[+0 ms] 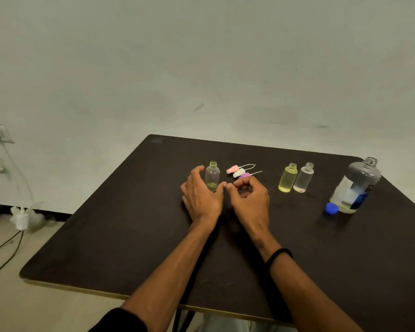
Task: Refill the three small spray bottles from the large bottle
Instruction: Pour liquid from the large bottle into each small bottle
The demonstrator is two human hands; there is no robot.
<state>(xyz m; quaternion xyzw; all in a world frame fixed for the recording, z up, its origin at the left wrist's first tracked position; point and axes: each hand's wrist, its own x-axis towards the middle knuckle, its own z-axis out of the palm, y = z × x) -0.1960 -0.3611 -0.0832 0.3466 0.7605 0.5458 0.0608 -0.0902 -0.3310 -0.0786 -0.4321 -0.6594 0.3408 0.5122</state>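
Standing upright just beyond the open, loosely cupped left hand [200, 195], the nearly empty clear small spray bottle [212, 176] is waiting uncapped, while the right hand [248, 195] is pinching the purple spray cap [244, 175] beside it.

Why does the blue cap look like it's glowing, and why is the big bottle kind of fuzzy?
In the head view, the room is dim, so the blue cap stands out as an oversaturated, bright smear; the large bottle sits near the wide-angle lens's edge, where it looks tilted and soft; its label is blurred and unreadable; the dark table swallows most shadows.
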